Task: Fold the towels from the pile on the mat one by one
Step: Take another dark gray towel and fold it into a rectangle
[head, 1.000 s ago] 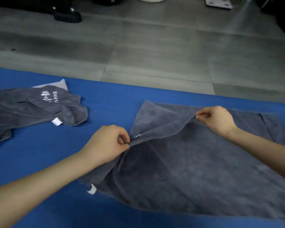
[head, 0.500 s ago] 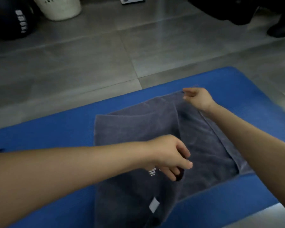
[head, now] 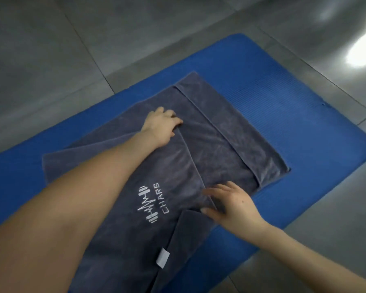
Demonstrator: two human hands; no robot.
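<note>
Blue mat (head: 283, 102) | grey towel (head: 220, 144), logo (head: 154, 199) "CHARS", white tag (head: 163, 258) | left hand (head: 163, 125), right hand (head: 230, 201) flat on towel

The edge that was pinched and lifted earlier is released. The towel (head: 230, 149) is now laid folded over, with its hem running between the two sets of fingertips. The left hand (head: 161, 127) is flattened on the cloth and the right hand (head: 230, 204) is spread open. A white logo (head: 151, 205) is now turned up, just left of the right fingers.
</note>
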